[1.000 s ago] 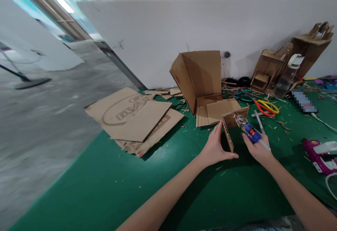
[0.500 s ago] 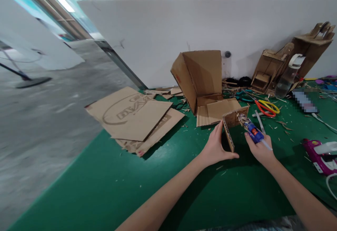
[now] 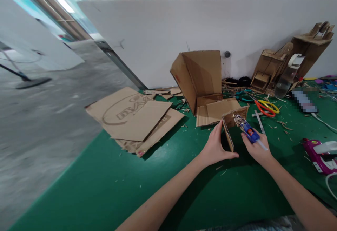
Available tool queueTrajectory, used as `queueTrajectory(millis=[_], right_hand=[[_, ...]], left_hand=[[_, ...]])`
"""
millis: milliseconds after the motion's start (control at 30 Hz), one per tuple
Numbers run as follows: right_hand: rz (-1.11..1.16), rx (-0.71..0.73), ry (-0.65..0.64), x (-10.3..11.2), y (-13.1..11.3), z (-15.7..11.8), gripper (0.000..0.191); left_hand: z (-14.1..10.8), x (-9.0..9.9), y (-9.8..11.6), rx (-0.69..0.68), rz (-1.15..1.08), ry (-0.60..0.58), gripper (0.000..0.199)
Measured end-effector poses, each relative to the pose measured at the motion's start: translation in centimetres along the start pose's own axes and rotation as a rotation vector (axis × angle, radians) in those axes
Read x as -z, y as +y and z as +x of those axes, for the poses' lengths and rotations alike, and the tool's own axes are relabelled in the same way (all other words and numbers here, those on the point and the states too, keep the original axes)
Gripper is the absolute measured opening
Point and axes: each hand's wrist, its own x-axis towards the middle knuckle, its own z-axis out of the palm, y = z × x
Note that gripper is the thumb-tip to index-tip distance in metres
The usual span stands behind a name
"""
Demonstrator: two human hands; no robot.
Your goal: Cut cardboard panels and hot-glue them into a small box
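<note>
My left hand [image 3: 217, 145] grips a small cardboard piece [image 3: 228, 134] made of two panels joined at an angle, standing on the green table. Its fingers are on the outer side and the thumb is at the near lower edge. In my right hand [image 3: 258, 148] is a blue hot glue gun [image 3: 250, 131], with a whitish glue stick poking from its back end. The gun's nozzle, wrapped in something shiny, points at the inner side of the back panel; whether it touches cannot be told. Just behind stands a larger open cardboard box [image 3: 204, 73] with a flap on the table.
Cardboard sheets [image 3: 126, 111] are stacked at the left. To the right lie scissors [image 3: 264, 108], a phone [image 3: 304, 100] with a cable and a magenta device [image 3: 317, 157]. A water bottle [image 3: 286, 76] and cardboard models [image 3: 272, 68] stand by the white partition [image 3: 152, 38].
My right hand has shifted the glue gun slightly left along the inner side of the back panel. My left hand and the cardboard piece have stayed almost still.
</note>
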Motion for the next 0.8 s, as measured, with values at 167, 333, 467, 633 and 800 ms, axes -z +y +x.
queueTrajectory(millis=[167, 333, 467, 633, 800], right_hand=[[-0.069, -0.012, 0.057, 0.52, -0.01, 0.11, 0.029], [-0.123, -0.024, 0.109, 0.88, 0.06, 0.33, 0.032], [-0.140, -0.062, 0.131, 1.00, 0.16, 0.37, 0.032], [-0.100, -0.033, 0.084, 0.86, -0.04, 0.04, 0.027], [-0.039, 0.039, 0.011, 0.40, -0.34, -0.23, 0.021]], left_hand=[[-0.06, 0.13, 0.14, 0.043, 0.007, -0.028, 0.135], [-0.07, 0.26, 0.27, 0.063, 0.014, -0.041, 0.136], [-0.15, 0.29, 0.28, 0.075, 0.019, -0.053, 0.136], [-0.10, 0.17, 0.17, 0.050, 0.025, -0.036, 0.136], [0.05, 0.08, 0.04, -0.013, 0.031, -0.002, 0.132]])
